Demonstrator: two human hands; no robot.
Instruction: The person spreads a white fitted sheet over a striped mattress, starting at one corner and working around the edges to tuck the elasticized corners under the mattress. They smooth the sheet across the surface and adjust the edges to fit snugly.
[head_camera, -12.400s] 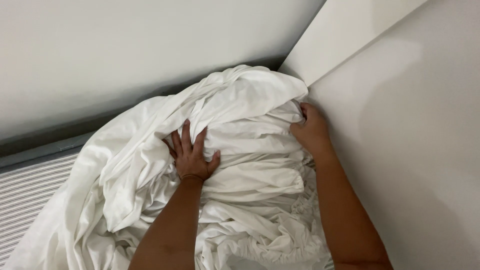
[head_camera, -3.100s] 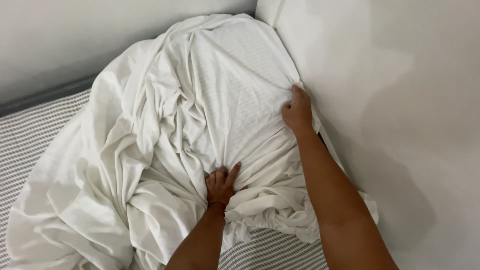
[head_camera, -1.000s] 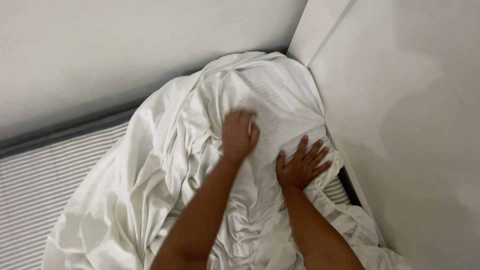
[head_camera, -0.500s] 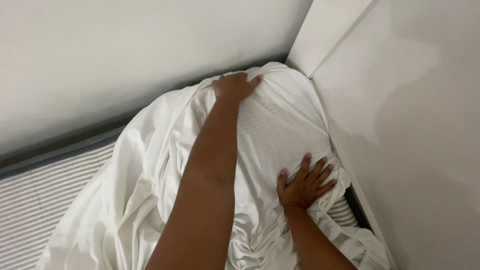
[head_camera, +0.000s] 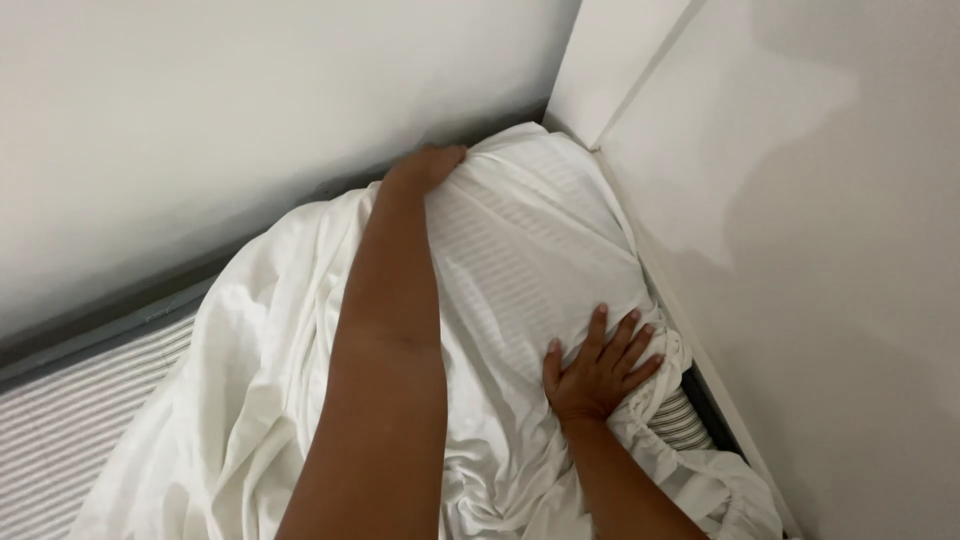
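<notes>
Sheet: the white sheet (head_camera: 520, 270) is stretched over the mattress corner at 12 to 1 o'clock, where the 2 walls meet; the rest lies bunched from 7 to 9 o'clock.
Mattress: the striped mattress (head_camera: 70, 440) shows bare at 8 o'clock and again as a small patch at 4 o'clock, under the gathered hem.
Left hand: the left hand (head_camera: 430, 165) reaches to 12 o'clock, fingers curled over the sheet's far edge by the back wall (head_camera: 200, 130); whether they pinch the cloth or only press it, I cannot tell.
Right hand: the right hand (head_camera: 598, 365) lies flat at 4 o'clock, fingers spread, pressing the sheet down near the side wall (head_camera: 820, 250).
Step in hand: seating the sheet over the corner, as I judge it.
Doing it well: hold the palm firm at 4 o'clock so the cloth does not creep back, and push the far edge down into the gap at 12 o'clock.
Watch: the hem at 4 o'clock sits above the mattress side and looks ready to ride up.
</notes>
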